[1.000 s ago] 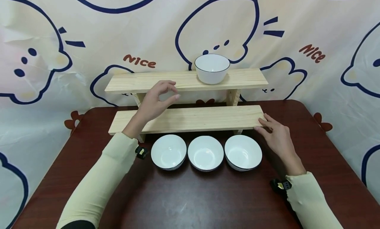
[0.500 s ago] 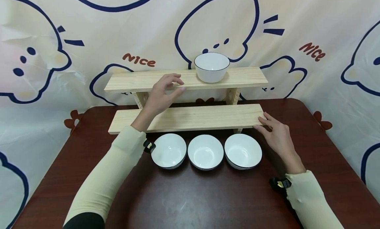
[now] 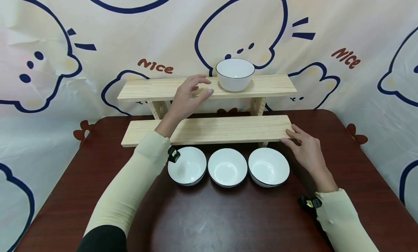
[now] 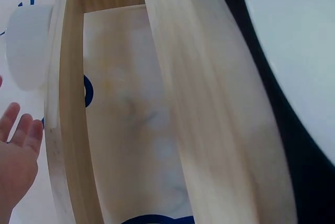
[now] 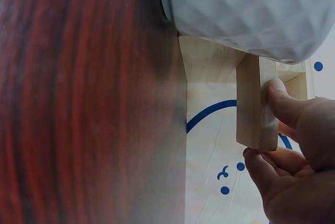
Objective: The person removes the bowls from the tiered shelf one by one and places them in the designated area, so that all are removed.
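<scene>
A two-tier wooden shelf [image 3: 228, 130] stands at the back of the table. On its upper board sits a white bowl with a dark rim [image 3: 235, 78]. Just left of that bowl is my left hand [image 3: 187, 98], fingers loosely bent and apart from it, holding nothing. The left wrist view shows the same hand [image 4: 18, 161] below the bowl [image 4: 29, 51]. My right hand [image 3: 304, 150] grips the right end of the lower board. In the right wrist view its thumb [image 5: 285, 101] presses one face of the board end [image 5: 254, 111], while fingers touch the outer corner.
Three more white bowls stand in a row before the shelf: left [image 3: 187, 168], middle [image 3: 227, 168] and right [image 3: 269, 168]. The right one's quilted outside [image 5: 251, 9] shows in the right wrist view. Behind the dark wooden table [image 3: 209, 223] hangs a printed cloth [image 3: 176, 38].
My left hand has moved right and slightly up along the upper board, closer to the bowl there. The right hand stays on the lower board's end.
</scene>
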Action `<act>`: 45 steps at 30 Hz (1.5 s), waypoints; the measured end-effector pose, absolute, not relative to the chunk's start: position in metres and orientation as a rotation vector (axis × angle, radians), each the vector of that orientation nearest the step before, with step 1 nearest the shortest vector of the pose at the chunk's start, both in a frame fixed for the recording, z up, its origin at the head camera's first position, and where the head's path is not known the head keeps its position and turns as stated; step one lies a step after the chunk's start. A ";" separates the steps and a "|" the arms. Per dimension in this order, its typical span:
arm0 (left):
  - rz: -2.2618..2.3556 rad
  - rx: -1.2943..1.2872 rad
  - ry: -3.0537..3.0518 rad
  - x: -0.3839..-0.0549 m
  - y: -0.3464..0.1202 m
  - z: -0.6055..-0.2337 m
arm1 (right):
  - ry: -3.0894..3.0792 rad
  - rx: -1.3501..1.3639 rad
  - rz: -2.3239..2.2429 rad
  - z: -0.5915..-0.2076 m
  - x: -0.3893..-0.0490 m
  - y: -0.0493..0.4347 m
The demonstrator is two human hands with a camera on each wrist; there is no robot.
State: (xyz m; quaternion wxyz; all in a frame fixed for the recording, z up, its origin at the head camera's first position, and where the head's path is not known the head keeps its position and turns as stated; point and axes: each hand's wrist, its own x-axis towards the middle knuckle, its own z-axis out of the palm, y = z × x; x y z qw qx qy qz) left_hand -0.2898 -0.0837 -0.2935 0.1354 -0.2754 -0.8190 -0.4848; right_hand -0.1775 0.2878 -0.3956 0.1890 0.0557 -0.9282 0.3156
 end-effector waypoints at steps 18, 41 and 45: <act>-1.438 -0.747 -2.456 -0.303 -0.060 -0.280 | -2.606 0.156 0.894 -0.395 -0.177 0.287; -1.563 -0.600 -2.434 -0.315 -0.037 -0.275 | -2.606 0.159 0.906 -0.395 -0.178 0.288; -1.593 -0.581 -2.422 -0.317 -0.033 -0.277 | -2.611 0.154 0.906 -0.394 -0.177 0.288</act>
